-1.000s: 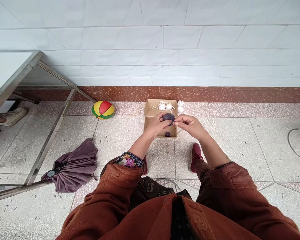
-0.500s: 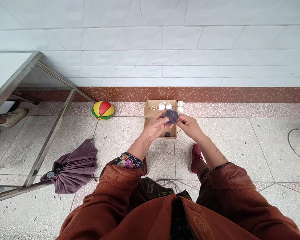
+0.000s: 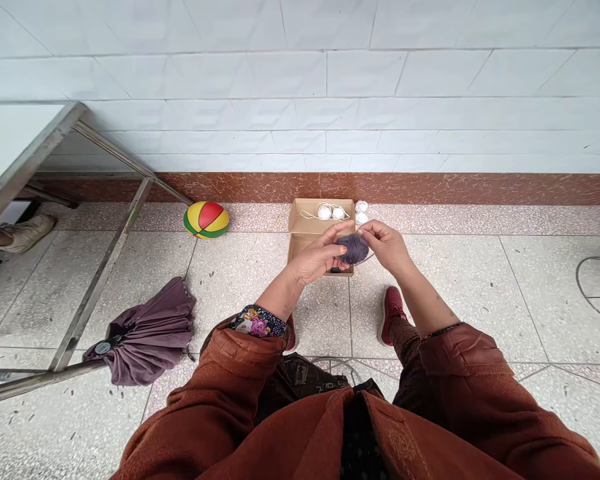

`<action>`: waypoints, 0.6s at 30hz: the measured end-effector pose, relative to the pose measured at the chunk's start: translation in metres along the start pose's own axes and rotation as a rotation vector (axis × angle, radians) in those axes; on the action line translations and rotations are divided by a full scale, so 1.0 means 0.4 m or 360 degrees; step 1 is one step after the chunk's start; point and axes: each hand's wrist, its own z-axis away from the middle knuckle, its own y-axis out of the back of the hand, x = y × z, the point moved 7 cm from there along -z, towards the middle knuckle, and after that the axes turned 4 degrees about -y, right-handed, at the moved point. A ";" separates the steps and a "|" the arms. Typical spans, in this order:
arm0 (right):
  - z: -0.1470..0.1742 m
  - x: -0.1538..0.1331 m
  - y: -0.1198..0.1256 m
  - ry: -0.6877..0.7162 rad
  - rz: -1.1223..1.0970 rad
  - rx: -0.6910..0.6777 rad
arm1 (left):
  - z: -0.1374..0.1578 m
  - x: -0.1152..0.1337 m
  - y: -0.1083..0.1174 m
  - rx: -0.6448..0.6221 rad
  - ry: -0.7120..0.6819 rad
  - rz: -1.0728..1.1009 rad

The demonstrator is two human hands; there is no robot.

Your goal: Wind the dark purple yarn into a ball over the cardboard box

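Observation:
My left hand [image 3: 320, 257] holds a ball of purple-grey yarn [image 3: 354, 249] between thumb and fingers. Just right of the ball, my right hand [image 3: 386, 245] pinches a strand of the same yarn, which runs along the ball's lower right side. Below both hands an open cardboard box [image 3: 300, 241] lies on the floor by the wall. Two white yarn balls [image 3: 331, 212] with loose strands rest in its raised lid. A small dark ball [image 3: 336, 269] in the box is mostly hidden behind my left hand.
More white balls [image 3: 361, 212] sit beside the lid. A colourful ball [image 3: 207, 220] lies left of the box. Further left are a folded purple umbrella [image 3: 153, 333] and a metal-framed table [image 3: 103, 273]. Another person's shoe [image 3: 27, 235] shows beneath it. A cable [image 3: 583, 287] lies at right.
The yarn ball has shifted right and slightly down and has turned in my left hand. My right hand has moved up and a little right, with the strand now visible beneath it.

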 end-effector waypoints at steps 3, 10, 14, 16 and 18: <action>0.010 -0.003 -0.027 0.0049 0.0088 -0.0142 | -0.014 0.018 0.031 0.0205 -0.0167 0.0233; 0.039 -0.061 -0.056 0.0188 -0.0061 -0.0427 | -0.020 -0.016 0.096 0.0611 -0.0033 -0.0325; 0.016 -0.045 -0.017 0.0151 -0.0100 -0.0168 | -0.009 -0.023 0.053 0.0317 0.0058 -0.0555; 0.006 -0.025 -0.008 0.0108 -0.0065 -0.0084 | -0.002 -0.024 0.025 0.0139 0.0103 -0.0344; 0.001 -0.006 -0.011 0.0059 -0.0017 -0.0071 | 0.000 -0.014 0.009 0.0044 0.0069 -0.0055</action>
